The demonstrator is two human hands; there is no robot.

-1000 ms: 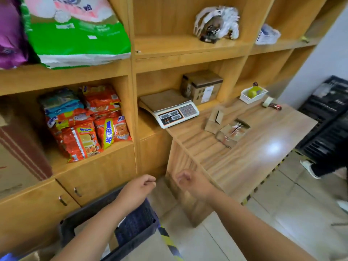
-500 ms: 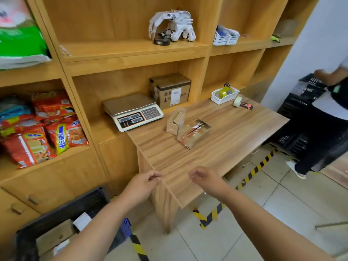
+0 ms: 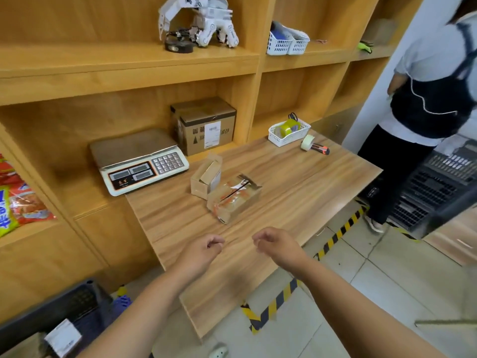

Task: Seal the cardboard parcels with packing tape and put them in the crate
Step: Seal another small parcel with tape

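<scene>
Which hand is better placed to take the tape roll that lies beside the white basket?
Probably the right hand: the tape roll lies far right on the table, on that hand's side. The left hand would have to reach across the taped parcel. Both hands hold nothing.

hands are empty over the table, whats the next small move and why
Probably reach both hands forward to the nearer parcel: left hand and right hand hover empty over the table's near edge, that parcel's top flaps look unsealed, and it lies closest. The tape roll sits farther off, by the white basket.
</scene>
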